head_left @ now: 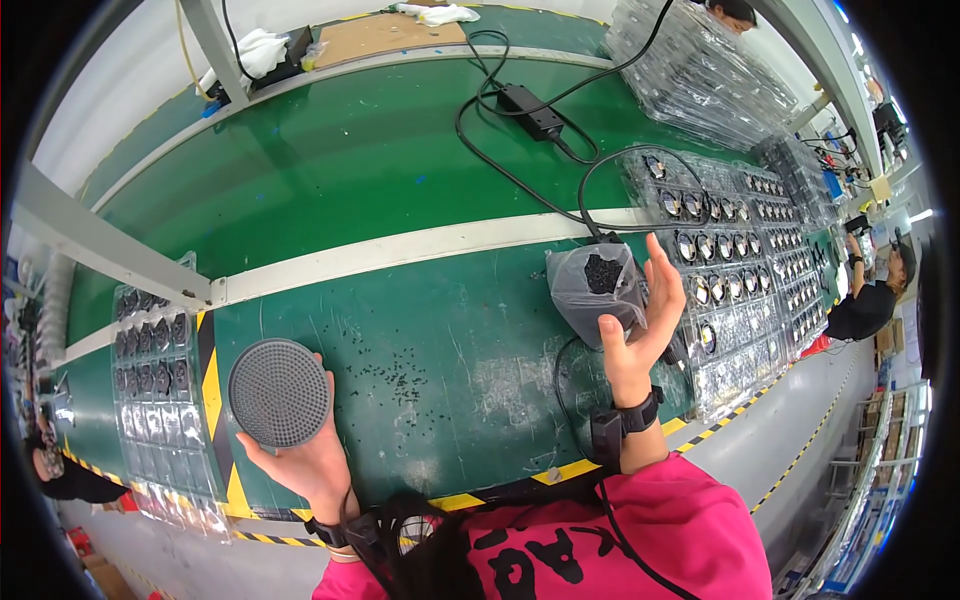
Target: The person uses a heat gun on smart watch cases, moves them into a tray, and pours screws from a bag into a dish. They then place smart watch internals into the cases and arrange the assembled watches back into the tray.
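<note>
Hands first: my left hand [305, 462] pinches a round grey disc [280, 393] by its lower right rim — fingers curled behind it, thumb at the edge — so the dimpled face tilts up toward me above the green table [380, 190]. My right hand [640, 325] is closed around a clear bag [597, 290], thumb on its near side and fingers spread up along its far side; a clump of small black parts [602, 272] sits in the top of the bag. Both wrists wear black straps with cables running down to my pink sleeves.

Between my hands, loose black bits [395, 380] are scattered on the table, well apart from the disc and nearer the middle. A white stripe [420, 245] crosses the table above them. To the left of the disc lies a clear tray [160, 400] of small dark parts, just beside it. To the right of the bag, touching or nearly touching my fingers, stacked clear trays [745, 270] hold round fan-like parts. A black adapter [530, 110] lies farther up the table, its cord looping down toward the bag. At the near edge runs yellow-and-black tape [570, 470]. Another person [875, 295] in black stands far to the right — face not described.
</note>
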The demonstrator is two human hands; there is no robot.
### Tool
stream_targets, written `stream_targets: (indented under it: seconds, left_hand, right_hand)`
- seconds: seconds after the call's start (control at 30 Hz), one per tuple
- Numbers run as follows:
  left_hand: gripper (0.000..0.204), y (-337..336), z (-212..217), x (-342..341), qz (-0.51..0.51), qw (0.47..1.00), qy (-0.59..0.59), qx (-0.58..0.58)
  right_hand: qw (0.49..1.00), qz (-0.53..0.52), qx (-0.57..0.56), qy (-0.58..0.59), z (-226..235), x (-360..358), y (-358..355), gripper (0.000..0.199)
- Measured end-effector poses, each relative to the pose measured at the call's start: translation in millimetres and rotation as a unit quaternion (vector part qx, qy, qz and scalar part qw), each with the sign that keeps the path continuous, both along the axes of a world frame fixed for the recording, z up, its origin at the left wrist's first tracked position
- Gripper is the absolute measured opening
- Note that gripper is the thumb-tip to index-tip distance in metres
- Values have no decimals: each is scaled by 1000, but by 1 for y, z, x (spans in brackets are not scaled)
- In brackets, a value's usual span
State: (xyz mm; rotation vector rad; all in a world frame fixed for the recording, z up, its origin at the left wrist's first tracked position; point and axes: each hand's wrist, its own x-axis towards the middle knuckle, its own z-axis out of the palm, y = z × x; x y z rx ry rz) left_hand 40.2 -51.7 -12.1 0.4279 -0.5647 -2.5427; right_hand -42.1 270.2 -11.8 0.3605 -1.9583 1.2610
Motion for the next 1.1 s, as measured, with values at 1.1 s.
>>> stream_targets:
  seconds: [1.1]
  left_hand:
    - [37, 27, 49, 27, 111, 597, -251, -754]
  right_hand:
    - [971, -4, 140, -194, 91, 35, 35, 23]
